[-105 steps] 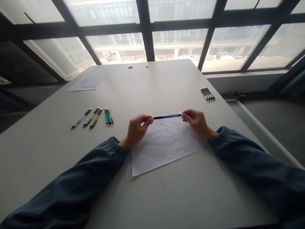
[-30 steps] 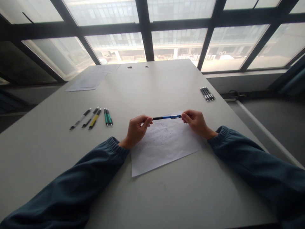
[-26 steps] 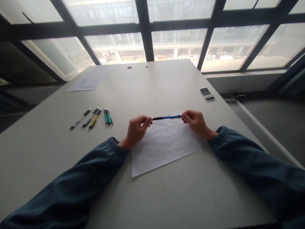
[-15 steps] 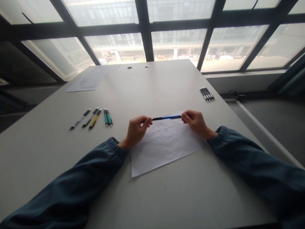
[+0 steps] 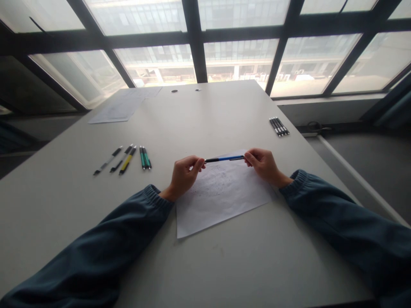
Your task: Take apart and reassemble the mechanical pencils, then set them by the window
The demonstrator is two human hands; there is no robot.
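A blue pen (image 5: 224, 158) with a black grip is stretched level between my two hands. My left hand (image 5: 185, 176) pinches its black end, while my right hand (image 5: 263, 165) pinches the end with the clip. Beneath the pen lies a white sheet of paper (image 5: 221, 214) with faint pencil-like marks. Left of my left hand are green pens (image 5: 145, 158) side by side, a yellow pen (image 5: 128, 160), and two black pens with grey or clear barrels (image 5: 121, 158) (image 5: 108, 161).
Several black pens (image 5: 279, 126) lie in a row near the right edge of the white table (image 5: 205, 115). More paper sheets (image 5: 115, 107) rest at the far left corner. Large windows (image 5: 240, 55) stand beyond the table.
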